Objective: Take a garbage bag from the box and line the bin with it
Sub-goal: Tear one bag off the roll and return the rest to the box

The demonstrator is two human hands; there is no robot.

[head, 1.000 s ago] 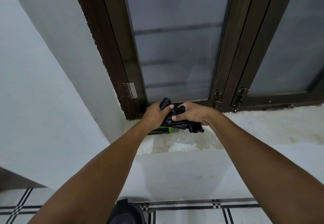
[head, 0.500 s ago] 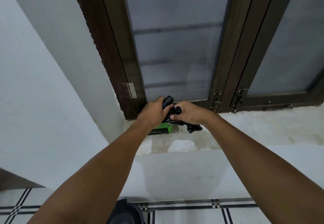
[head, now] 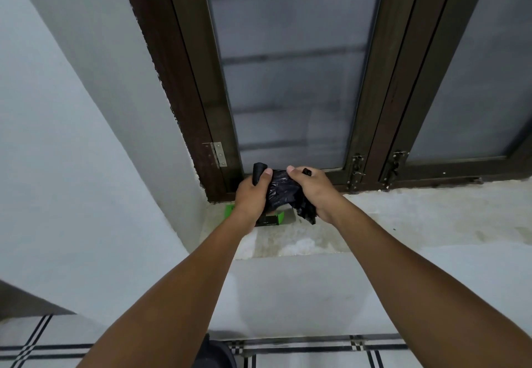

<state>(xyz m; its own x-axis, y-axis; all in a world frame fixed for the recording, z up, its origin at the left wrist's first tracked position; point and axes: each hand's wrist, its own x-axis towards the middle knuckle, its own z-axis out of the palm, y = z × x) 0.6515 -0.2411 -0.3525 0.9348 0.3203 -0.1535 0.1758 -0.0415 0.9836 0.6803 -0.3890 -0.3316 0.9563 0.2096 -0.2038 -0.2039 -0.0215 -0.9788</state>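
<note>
Both my hands hold black garbage-bag plastic (head: pixel 280 192) above the window ledge. My left hand (head: pixel 251 195) grips a tight black roll whose end sticks up past my thumb. My right hand (head: pixel 312 189) grips the loose crumpled bag, a tail of which hangs below my palm. A sheet of black plastic stretches between the two hands. Under my left hand lies the small green and black box (head: pixel 270 218), partly hidden. A dark rounded shape (head: pixel 214 353) shows at the bottom edge; I cannot tell whether it is the bin.
The concrete window ledge (head: pixel 403 223) runs to the right. Behind the hands stands a dark brown window frame (head: pixel 371 126) with frosted panes and metal latches (head: pixel 357 169). A white wall (head: pixel 72 166) closes in at left. Tiled floor (head: pixel 316 350) lies below.
My hands have drawn apart a little, and the black plastic now stretches out between them. More of the loose bag hangs from my right hand.
</note>
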